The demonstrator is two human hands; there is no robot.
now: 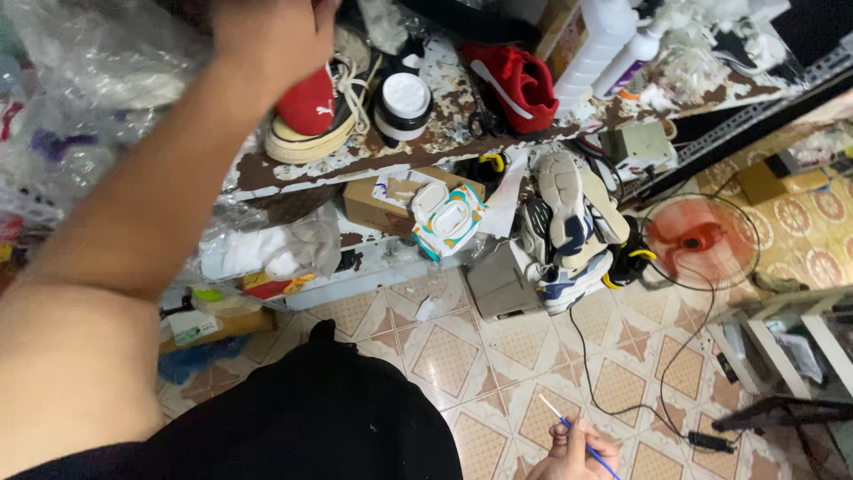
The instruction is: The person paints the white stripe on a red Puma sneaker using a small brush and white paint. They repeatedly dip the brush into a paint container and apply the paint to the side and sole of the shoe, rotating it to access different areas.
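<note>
Left hand point(267, 31) is laid closed over the red sneaker point(311, 107) on the peeling desk point(444, 133), judged light, soft-uppered, best gripped at the stiff cream sole; right hand point(573, 453), low over the tiled floor point(444, 356), pinches a thin blue brush point(577, 436).

Probably a small shoe-repair or shoe-cleaning workshop: a paint-flaked bench point(444, 142) holds red sneakers point(511, 80), bottles point(604, 36) and a jar point(404, 102), with worn shoes point(569, 231) piled on the tiled floor point(444, 356).
</note>
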